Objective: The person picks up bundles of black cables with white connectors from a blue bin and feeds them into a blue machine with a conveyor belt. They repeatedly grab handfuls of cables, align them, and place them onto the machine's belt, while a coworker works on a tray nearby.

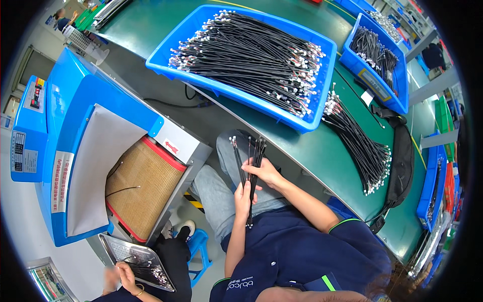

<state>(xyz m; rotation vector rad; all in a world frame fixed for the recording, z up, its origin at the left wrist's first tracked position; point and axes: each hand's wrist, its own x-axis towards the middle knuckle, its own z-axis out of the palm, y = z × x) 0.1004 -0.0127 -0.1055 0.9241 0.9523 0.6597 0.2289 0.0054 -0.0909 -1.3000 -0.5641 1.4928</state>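
Observation:
A small bundle of black cables (257,160) with white end connectors stands roughly upright over my lap. My left hand (243,199) is closed round its lower part. Higher up, the fingers of my right hand (265,172) are closed on the same bundle, and a few cables splay off to its left. Just beyond my hands, on the green table (297,146), a large blue bin (241,98) is heaped with similar cables. To its right lies a loose pile of black cables (354,138), its connectors fanned toward me.
At left, a blue machine (75,151) has a tan mesh conveyor belt (146,186) carrying thin cables. Below it, a co-worker's hand (126,277) is at a metal tray (113,246) of cables. A blue stool (200,249) stands nearby. A black bag (401,161) and another blue bin (372,83) sit right.

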